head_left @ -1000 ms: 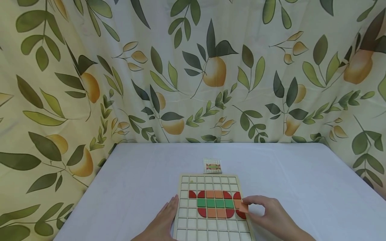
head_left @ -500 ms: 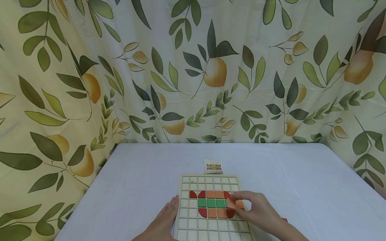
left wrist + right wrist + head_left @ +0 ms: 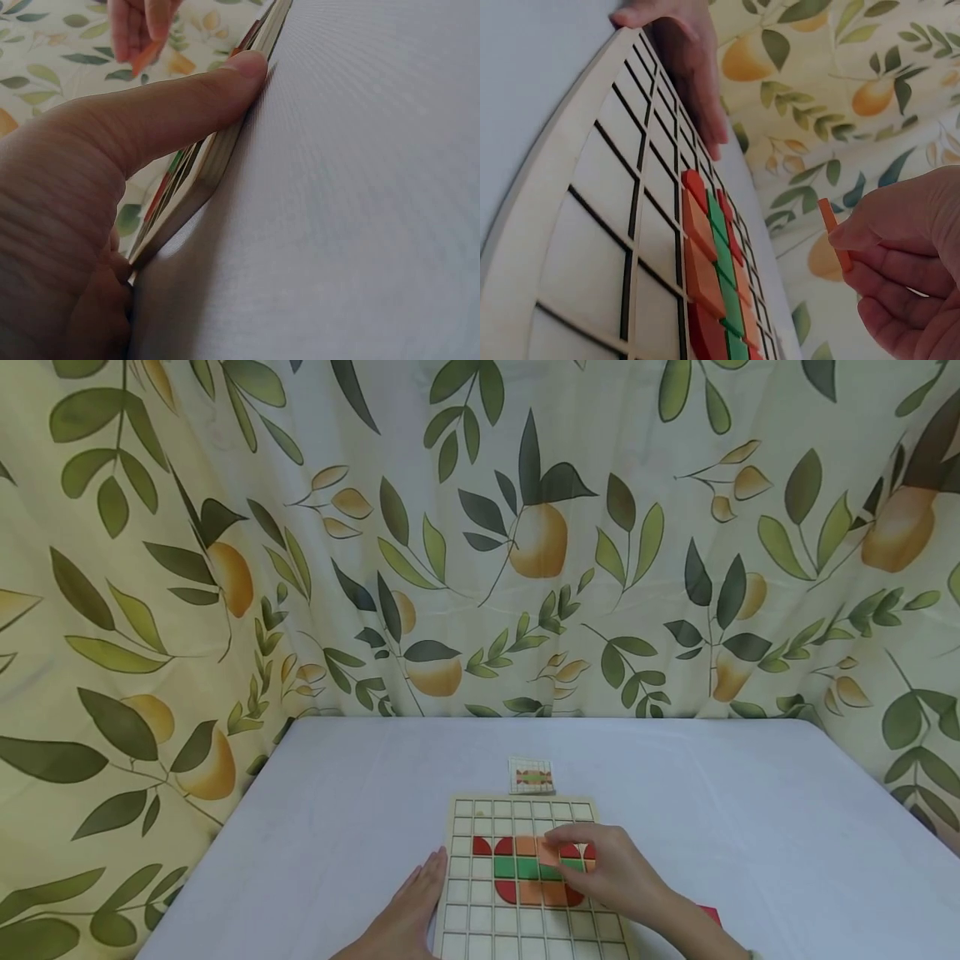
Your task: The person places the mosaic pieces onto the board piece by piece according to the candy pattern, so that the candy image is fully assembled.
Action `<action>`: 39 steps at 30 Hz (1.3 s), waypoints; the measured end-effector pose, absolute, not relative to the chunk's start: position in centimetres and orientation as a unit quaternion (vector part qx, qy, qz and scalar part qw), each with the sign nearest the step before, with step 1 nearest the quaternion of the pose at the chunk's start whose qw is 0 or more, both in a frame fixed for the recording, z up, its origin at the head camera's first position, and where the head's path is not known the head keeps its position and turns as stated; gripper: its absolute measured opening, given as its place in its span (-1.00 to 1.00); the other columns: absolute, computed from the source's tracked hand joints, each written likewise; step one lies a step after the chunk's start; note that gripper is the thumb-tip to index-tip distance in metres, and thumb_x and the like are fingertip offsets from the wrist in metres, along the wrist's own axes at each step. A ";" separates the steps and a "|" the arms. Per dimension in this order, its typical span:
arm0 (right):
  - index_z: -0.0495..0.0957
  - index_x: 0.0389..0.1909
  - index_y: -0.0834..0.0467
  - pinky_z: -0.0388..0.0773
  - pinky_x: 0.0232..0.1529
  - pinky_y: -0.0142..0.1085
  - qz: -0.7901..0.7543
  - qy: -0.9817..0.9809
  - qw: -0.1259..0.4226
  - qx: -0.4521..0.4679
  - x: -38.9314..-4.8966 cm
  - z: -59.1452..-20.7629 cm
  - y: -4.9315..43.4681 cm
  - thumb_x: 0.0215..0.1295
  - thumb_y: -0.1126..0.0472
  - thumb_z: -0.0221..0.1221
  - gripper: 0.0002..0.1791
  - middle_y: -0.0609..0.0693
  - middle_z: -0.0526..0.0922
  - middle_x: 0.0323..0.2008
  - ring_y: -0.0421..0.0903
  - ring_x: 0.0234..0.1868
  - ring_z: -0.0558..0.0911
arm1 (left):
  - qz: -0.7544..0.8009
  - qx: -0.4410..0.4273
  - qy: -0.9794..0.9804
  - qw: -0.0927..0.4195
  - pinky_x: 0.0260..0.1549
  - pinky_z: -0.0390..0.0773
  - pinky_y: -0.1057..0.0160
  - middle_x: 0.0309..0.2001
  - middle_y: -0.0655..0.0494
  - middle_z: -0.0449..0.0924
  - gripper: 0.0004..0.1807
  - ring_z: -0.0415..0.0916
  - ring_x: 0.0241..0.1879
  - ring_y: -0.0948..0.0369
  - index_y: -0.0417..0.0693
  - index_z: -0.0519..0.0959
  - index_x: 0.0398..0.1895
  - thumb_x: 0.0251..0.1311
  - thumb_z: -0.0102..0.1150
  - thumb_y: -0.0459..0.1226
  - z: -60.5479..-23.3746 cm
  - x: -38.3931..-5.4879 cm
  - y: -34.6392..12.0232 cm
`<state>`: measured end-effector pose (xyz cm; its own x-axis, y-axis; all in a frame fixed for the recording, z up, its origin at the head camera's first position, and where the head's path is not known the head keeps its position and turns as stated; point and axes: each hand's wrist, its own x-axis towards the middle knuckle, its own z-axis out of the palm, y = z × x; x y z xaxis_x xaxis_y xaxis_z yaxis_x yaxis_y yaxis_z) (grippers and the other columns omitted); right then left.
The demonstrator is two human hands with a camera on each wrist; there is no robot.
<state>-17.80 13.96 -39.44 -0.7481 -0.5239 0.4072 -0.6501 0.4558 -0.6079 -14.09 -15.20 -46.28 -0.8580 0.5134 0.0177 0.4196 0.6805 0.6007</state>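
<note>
A pale wooden grid board (image 3: 480, 920) lies on the table with several tiles in its cells. Green squares (image 3: 506, 867) form a row between orange squares (image 3: 529, 893) and rounded red pieces (image 3: 506, 892). My right hand (image 3: 611, 870) pinches an orange square tile (image 3: 835, 234) between thumb and fingers, raised above the board. It hides part of the pattern on the right side. Along the board's left edge rests my left hand (image 3: 411, 906), fingers straight; its thumb (image 3: 232, 71) presses the near edge.
Behind the board lies a small card (image 3: 532, 777) printed with a red, orange and green grid pattern. A red piece (image 3: 709, 913) shows beside my right forearm. White cloth (image 3: 360, 793) covers the table, and a leaf-and-fruit curtain (image 3: 480, 543) hangs around it.
My right hand has carried the orange tile leftward from the board's right edge to above the middle of the pattern. My left hand stays against the board.
</note>
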 end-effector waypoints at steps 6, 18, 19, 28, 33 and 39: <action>0.63 -0.18 0.17 0.54 -0.13 -0.11 0.410 -0.851 0.039 0.324 -18.3 -39.5 12.8 0.01 0.38 0.31 -0.72 -0.14 0.65 -0.23 -0.13 -0.12 0.59 | 0.294 0.269 0.915 0.060 0.26 -0.05 -0.01 0.40 -0.27 -0.17 0.41 -0.21 0.37 -0.07 -0.44 -0.21 0.37 -0.30 0.27 0.33 -46.3 -14.1 -15.3; 0.64 -0.19 0.18 0.53 -0.12 -0.13 0.422 -0.846 0.019 0.326 -19.2 -40.0 10.8 0.08 0.35 0.28 -0.77 -0.11 0.67 -0.23 -0.11 -0.11 0.60 | 0.296 0.261 0.916 0.066 0.26 -0.06 -0.02 0.40 -0.24 -0.17 0.42 -0.22 0.37 -0.06 -0.41 -0.21 0.38 -0.31 0.26 0.35 -46.2 -14.0 -15.2; 0.64 -0.19 0.18 0.53 -0.12 -0.13 0.422 -0.846 0.017 0.325 -19.2 -40.0 10.7 0.07 0.36 0.27 -0.77 -0.10 0.67 -0.23 -0.10 -0.10 0.60 | 0.296 0.262 0.916 0.066 0.26 -0.06 -0.02 0.40 -0.25 -0.17 0.42 -0.22 0.37 -0.06 -0.41 -0.21 0.37 -0.31 0.26 0.35 -46.2 -14.0 -15.2; 0.64 -0.21 0.22 0.55 -0.16 -0.16 0.426 -0.839 0.016 0.338 -19.8 -40.6 9.2 0.03 0.41 0.29 -0.76 -0.09 0.67 -0.27 -0.15 -0.18 0.61 | 0.295 0.271 0.914 0.061 0.26 -0.06 0.00 0.39 -0.28 -0.17 0.40 -0.21 0.37 -0.08 -0.43 -0.23 0.37 -0.28 0.28 0.32 -46.1 -14.1 -15.3; 0.64 -0.19 0.23 0.53 -0.12 -0.15 0.437 -0.835 -0.011 0.334 -19.9 -40.8 8.4 0.03 0.41 0.28 -0.74 -0.08 0.66 -0.24 -0.16 -0.15 0.59 | 0.294 0.257 0.918 0.070 0.26 -0.06 -0.02 0.40 -0.23 -0.16 0.41 -0.21 0.38 -0.04 -0.39 -0.22 0.38 -0.30 0.27 0.34 -46.1 -14.1 -15.3; 0.62 -0.15 0.26 0.54 -0.12 -0.19 0.433 -0.837 -0.035 0.333 -20.2 -41.3 7.8 0.02 0.43 0.27 -0.70 0.00 0.65 -0.17 -0.13 -0.12 0.59 | 0.303 0.250 0.916 0.083 0.26 -0.08 -0.06 0.41 -0.22 -0.17 0.41 -0.23 0.38 -0.03 -0.37 -0.22 0.39 -0.31 0.28 0.33 -46.1 -14.1 -15.2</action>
